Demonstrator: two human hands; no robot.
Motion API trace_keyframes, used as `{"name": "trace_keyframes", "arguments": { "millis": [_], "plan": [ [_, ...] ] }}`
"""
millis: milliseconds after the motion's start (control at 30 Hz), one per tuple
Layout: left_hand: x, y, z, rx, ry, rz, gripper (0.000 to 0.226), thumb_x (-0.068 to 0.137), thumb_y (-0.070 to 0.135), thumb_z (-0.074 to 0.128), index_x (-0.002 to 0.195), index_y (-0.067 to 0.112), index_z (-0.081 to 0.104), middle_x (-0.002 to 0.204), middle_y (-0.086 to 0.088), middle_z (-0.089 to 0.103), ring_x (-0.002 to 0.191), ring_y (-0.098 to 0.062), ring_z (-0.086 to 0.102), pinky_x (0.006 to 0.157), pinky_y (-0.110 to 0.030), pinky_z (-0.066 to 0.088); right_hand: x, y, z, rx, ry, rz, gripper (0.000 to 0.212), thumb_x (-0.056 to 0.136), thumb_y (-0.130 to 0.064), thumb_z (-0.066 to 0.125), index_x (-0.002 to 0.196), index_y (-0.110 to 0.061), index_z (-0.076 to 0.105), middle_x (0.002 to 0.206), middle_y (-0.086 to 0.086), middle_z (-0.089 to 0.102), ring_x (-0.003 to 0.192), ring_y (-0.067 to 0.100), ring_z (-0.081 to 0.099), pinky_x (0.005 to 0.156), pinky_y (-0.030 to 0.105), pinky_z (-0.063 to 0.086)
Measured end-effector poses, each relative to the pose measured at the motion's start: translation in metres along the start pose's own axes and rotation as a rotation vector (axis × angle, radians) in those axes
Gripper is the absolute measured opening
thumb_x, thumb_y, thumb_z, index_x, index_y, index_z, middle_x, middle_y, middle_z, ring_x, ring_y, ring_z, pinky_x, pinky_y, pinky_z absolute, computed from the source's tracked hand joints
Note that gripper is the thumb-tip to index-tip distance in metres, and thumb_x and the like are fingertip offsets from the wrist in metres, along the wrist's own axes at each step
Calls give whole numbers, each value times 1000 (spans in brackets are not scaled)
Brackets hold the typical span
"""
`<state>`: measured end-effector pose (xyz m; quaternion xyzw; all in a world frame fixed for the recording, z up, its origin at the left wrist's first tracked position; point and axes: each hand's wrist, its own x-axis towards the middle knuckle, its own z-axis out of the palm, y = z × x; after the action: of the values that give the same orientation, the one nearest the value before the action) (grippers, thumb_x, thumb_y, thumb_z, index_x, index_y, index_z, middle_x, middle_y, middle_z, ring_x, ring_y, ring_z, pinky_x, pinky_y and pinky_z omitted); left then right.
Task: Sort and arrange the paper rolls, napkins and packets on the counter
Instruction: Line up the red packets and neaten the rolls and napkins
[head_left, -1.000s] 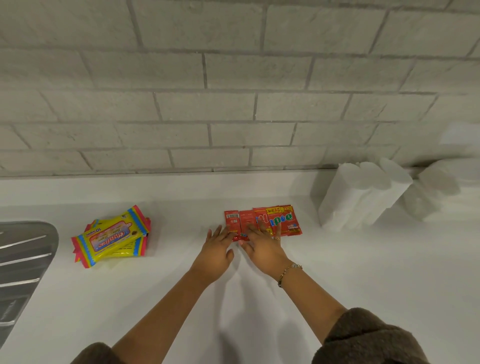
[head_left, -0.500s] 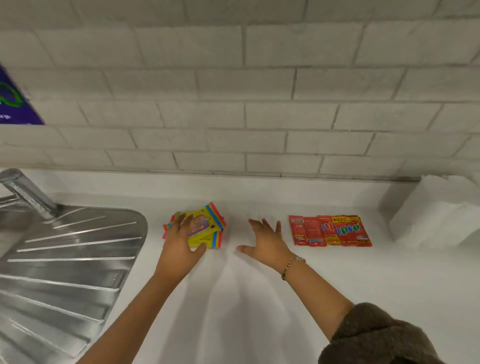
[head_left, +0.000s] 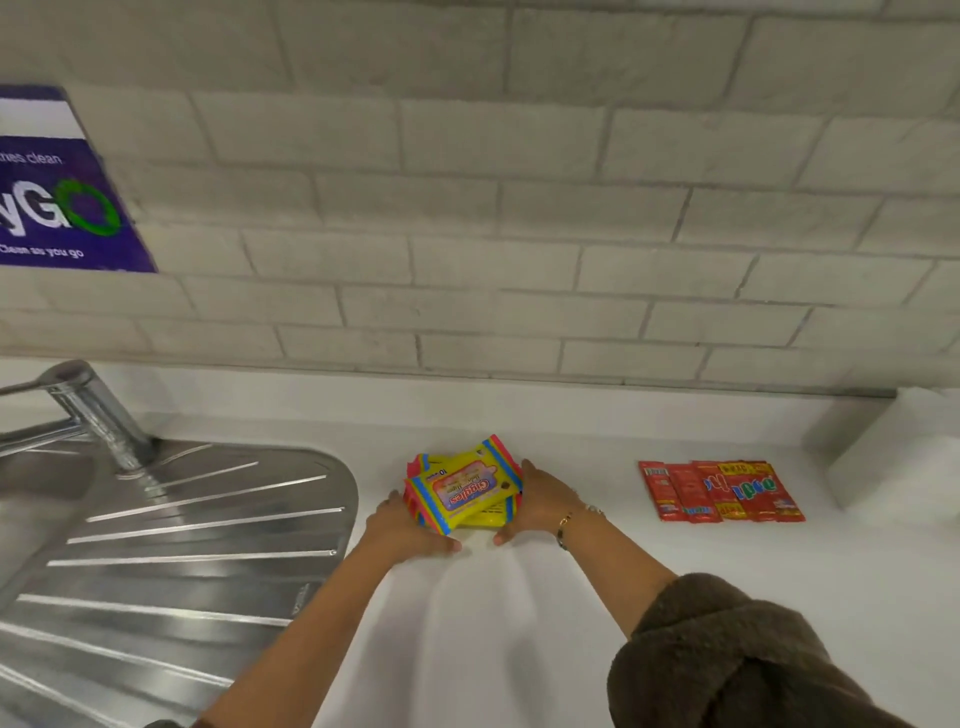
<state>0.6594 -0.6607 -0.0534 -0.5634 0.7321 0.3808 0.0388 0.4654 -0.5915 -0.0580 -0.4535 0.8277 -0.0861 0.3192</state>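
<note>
A small stack of yellow wipe packets (head_left: 464, 487) with pink and blue edges lies on the white counter (head_left: 519, 623), the top one askew. My left hand (head_left: 402, 530) presses against the stack's left side and my right hand (head_left: 540, 504) against its right side, so both clasp it between them. A row of overlapping red sauce packets (head_left: 719, 491) lies flat further right. A white napkin stack (head_left: 893, 457) stands at the right edge, partly cut off.
A steel sink drainer (head_left: 171, 545) with a tap (head_left: 98, 415) fills the left. The tiled wall (head_left: 493, 234) runs behind the counter, with a purple sign (head_left: 57, 197) on it at the upper left.
Both hands left the red packets and moved left. The left hand reached the yellow stack first, then the right hand closed in on its other side. The view swung left.
</note>
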Motion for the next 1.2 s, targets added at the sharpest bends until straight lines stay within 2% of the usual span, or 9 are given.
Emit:
{"name": "trace_keyframes", "arguments": {
  "millis": [133,233,367,467,533,667,767,933,1200],
  "plan": [
    [9,9,-4,79,-42,72,125,30,60,76,138,19,29,136,-2,44,128,-23,44,106,-34,39,-2,-11,-2,6,17,13,96,40,-40,90,121,-15,45,119,2,59,112,24,57,95,43,47],
    [16,13,-7,158,-36,141,107,38,57,79,133,29,38,130,1,50,121,-21,50,101,-34,44,2,-12,0,-15,10,10,82,43,-37,88,115,-16,55,110,3,65,103,24,62,88,38,52],
    [20,13,-9,203,-31,135,80,55,46,79,126,23,51,122,-4,60,116,-23,55,97,-32,47,1,-12,6,-47,46,16,64,50,-39,82,106,-18,61,103,3,67,96,24,64,84,37,54],
    [21,12,-13,179,-35,149,46,74,26,71,117,15,61,112,-8,67,104,-24,63,78,-26,49,-6,-14,6,-56,78,22,53,59,-41,79,103,-18,61,104,2,66,99,24,63,88,37,52],
    [25,7,-16,109,-24,146,37,76,20,70,112,12,65,109,-11,69,101,-25,64,71,-23,43,-8,-14,2,-91,74,43,61,57,-51,78,106,-20,59,107,2,65,103,25,61,91,40,50],
    [28,-1,-19,93,-42,140,43,70,29,77,110,17,66,103,-5,69,96,-21,65,71,-21,42,0,-14,-1,-117,-4,56,95,38,-67,78,119,-23,55,117,5,58,113,30,54,97,45,45],
    [29,1,-15,179,-39,166,54,65,32,80,115,21,62,110,-3,68,102,-20,64,75,-23,45,14,-13,6,-128,-60,52,103,29,-68,76,120,-25,54,118,5,60,111,30,55,96,44,46],
    [35,2,-10,268,82,151,52,63,30,79,110,15,62,106,-6,68,97,-23,66,75,-26,48,11,-19,14,-209,87,105,71,59,-46,78,117,-16,49,115,4,55,112,26,50,94,41,45],
    [49,11,-8,324,93,204,38,71,29,73,105,12,66,102,-8,69,96,-24,65,76,-28,49,20,-7,14,-199,203,86,46,67,-41,72,104,-17,59,104,2,64,104,25,57,91,38,40]
  ]
}}
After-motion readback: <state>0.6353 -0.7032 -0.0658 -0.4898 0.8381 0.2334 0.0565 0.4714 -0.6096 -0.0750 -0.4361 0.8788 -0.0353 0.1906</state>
